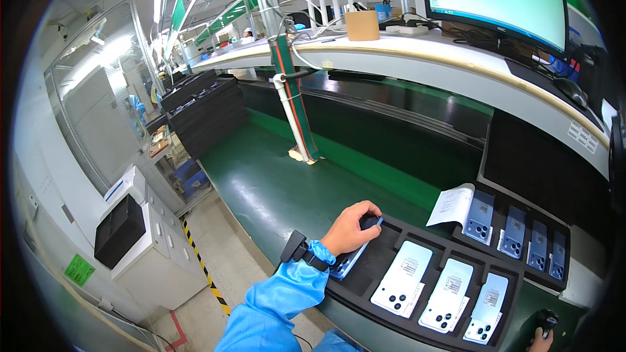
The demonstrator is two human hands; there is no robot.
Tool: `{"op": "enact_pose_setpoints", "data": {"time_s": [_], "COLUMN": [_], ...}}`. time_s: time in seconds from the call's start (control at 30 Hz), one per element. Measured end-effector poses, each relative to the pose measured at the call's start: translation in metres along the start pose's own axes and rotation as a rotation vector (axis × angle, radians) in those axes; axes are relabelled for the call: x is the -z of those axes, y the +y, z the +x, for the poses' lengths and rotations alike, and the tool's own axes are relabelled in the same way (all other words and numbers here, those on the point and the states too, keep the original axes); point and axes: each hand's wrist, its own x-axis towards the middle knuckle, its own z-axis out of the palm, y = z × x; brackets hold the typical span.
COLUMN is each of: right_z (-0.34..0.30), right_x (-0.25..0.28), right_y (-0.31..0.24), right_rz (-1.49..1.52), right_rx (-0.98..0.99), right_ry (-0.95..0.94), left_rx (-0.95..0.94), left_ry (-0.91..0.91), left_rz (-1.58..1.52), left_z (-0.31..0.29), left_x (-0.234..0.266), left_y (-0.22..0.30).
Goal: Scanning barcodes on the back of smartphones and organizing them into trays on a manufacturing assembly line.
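My left hand [351, 229], in a blue sleeve with a black strap device at the wrist, curls over a blue smartphone [352, 262] at the left end of a black foam tray [385, 242]. The hand hides much of that phone. Several light-blue phones lie back up in the tray's other slots, including one phone [402, 277] nearest my left hand and another phone [447, 294] beside it. White labels are on them. At the lower right edge, my right hand [541, 340] is closed round a small black handheld device [546, 319], whose exact kind is unclear.
A second black tray [495, 248] with darker blue phones and a white paper sheet [451, 205] lies behind to the right. A white pipe [292, 114] rises from the green bench [261, 182]. Above stands a shelf with a monitor [499, 3]; black trays [205, 107] are stacked at far left.
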Motion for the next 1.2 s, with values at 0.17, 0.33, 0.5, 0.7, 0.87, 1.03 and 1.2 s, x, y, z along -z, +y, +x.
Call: {"op": "enact_pose_setpoints", "data": {"time_s": [0.17, 0.33, 0.5, 0.7, 0.87, 1.03, 1.2], "right_z": [-0.002, -0.003, 0.011, 0.007, 0.008, 0.001, -0.006], "right_x": [-0.001, -0.002, -0.005, -0.006, -0.003, -0.001, 0.003], "right_y": [-0.005, 0.0, 0.014, 0.013, 0.013, 0.007, -0.003], "right_rz": [0.043, 0.063, 0.039, 0.009, 0.077, -0.1, 0.12], "right_rx": [0.01, 0.016, -0.019, 0.022, 0.053, 0.235, 0.299], "right_ry": [-0.002, 0.028, -0.004, 0.023, -0.01, 0.1, 0.277], "left_rx": [0.0, -0.005, -0.003, -0.005, -0.046, 0.019, 0.024], "left_ry": [0.007, -0.002, -0.005, -0.02, 0.021, -0.029, -0.027], "left_rz": [0.022, 0.0, -0.017, -0.033, -0.046, -0.044, -0.025], "left_z": [0.002, 0.001, 0.001, 0.003, 0.003, 0.001, 0.006], "left_x": [0.001, -0.001, 0.0, 0.0, -0.001, -0.001, -0.004], "left_y": [0.002, -0.002, -0.004, -0.004, -0.004, -0.004, -0.002]}}
